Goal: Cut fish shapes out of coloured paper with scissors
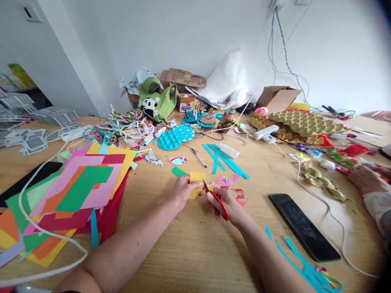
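My left hand (183, 191) pinches a small piece of yellow paper (197, 177) between thumb and fingers, above the middle of the table. In my right hand (225, 200) is a pair of red-handled scissors (220, 203), its blades at the paper's right edge. Whether the blades have cut into the paper I cannot tell. A green paper strip (179, 171) lies just beyond my left hand. Pink and red paper scraps (237, 194) lie beside my right hand, partly covered by it. Blue paper strips (226, 160) and a pen (199, 158) are farther back.
Coloured paper sheets (82, 187) are heaped at the left, with a white cable (23, 203) over them. A black phone (304, 226) and more blue strips (308, 268) lie at the right. Egg cartons (305, 123), a green panda bag (157, 103) and blue paper discs (174, 138) stand behind.
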A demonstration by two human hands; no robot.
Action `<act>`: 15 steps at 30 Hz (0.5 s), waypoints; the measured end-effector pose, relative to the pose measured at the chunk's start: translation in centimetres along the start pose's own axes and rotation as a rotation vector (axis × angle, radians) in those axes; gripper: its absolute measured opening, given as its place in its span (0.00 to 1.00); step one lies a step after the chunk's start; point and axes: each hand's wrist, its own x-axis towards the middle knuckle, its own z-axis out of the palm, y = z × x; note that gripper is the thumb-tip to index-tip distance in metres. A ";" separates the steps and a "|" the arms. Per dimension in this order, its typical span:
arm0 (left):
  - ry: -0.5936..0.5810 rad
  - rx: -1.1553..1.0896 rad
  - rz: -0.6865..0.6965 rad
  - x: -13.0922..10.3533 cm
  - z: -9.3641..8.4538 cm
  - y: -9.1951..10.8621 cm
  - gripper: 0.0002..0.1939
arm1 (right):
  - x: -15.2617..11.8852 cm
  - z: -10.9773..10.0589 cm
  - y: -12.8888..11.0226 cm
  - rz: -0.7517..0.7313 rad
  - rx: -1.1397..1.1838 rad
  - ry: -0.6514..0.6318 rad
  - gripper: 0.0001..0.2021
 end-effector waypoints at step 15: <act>-0.009 -0.094 -0.017 -0.4 0.5 0.7 0.13 | 0.0 -0.2 0.2 -0.022 0.026 -0.009 0.22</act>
